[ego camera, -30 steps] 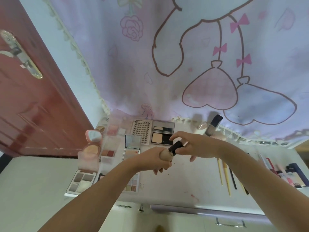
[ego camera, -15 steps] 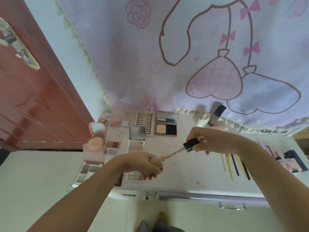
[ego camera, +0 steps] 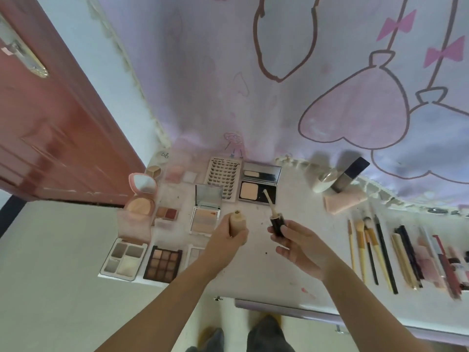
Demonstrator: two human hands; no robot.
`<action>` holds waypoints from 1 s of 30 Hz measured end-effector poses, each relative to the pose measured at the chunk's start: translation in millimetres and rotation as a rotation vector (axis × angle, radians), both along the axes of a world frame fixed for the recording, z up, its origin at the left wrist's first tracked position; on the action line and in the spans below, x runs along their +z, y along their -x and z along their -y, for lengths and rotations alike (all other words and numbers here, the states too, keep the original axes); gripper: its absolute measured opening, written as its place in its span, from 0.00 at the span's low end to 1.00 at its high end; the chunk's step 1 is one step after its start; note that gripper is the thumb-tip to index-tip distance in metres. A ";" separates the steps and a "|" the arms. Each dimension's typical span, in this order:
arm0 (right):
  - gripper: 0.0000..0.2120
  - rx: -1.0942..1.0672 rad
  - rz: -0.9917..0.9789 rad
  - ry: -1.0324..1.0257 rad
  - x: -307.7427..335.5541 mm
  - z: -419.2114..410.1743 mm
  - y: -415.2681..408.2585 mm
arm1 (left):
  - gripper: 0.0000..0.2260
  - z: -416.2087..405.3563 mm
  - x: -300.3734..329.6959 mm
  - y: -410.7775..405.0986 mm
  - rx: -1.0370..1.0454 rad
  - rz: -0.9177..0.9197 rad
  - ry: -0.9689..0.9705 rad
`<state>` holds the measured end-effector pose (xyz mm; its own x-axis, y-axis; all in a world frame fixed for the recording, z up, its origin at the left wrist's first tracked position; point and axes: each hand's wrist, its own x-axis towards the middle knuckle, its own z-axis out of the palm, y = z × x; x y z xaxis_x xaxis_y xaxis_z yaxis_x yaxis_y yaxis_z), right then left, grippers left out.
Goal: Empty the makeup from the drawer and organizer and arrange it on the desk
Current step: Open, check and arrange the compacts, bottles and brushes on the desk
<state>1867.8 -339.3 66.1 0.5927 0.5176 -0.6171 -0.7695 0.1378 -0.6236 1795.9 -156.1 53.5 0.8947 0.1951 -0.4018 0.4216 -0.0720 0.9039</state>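
My left hand (ego camera: 229, 240) grips a beige concealer tube (ego camera: 237, 219) upright over the white desk (ego camera: 299, 262), its mouth uncovered. My right hand (ego camera: 299, 246) pinches the tube's black cap (ego camera: 276, 226), whose beige wand (ego camera: 269, 201) points up and away, apart from the tube. Open palettes lie at the left: a brown eyeshadow palette (ego camera: 163, 262), a grey quad (ego camera: 124, 257), a mirrored contour palette (ego camera: 206, 214), a black powder compact (ego camera: 257, 189) and a lash tray (ego camera: 223, 177).
Brushes and pencils (ego camera: 373, 252) lie in a row at the right, with lip products (ego camera: 446, 262) beyond them. A dark bottle (ego camera: 351, 175), a white jar (ego camera: 326, 182) and a pink sponge (ego camera: 345, 203) sit by the curtain. A lilac drawer front (ego camera: 291, 309) runs under the desk edge. A red door (ego camera: 50, 123) stands left.
My right hand has pulled the cap and wand fully out of the tube and turned the wand upward. My left hand has tipped the tube upright.
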 end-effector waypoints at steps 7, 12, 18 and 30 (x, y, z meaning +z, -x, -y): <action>0.13 0.256 0.464 0.312 -30.2 -21.5 -24.2 | 0.13 18.7 -23.3 -23.8 0.256 0.103 -0.293; 0.15 0.183 0.824 0.607 -59.7 -44.4 -25.4 | 0.17 25.5 -34.5 -36.2 0.351 0.142 -0.400; 0.13 0.115 0.946 0.699 -87.9 -67.5 -20.3 | 0.16 21.3 -43.3 -47.9 0.375 0.145 -0.401; 0.17 0.182 0.982 0.859 -87.6 -74.0 -17.5 | 0.26 21.9 -47.5 -47.9 0.383 0.096 -0.432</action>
<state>1885.3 -265.4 -21.5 0.9437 0.2983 -0.1430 0.0853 -0.6372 -0.7660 1843.8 -178.1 6.0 0.7568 0.6396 -0.1349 0.4079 -0.3009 0.8620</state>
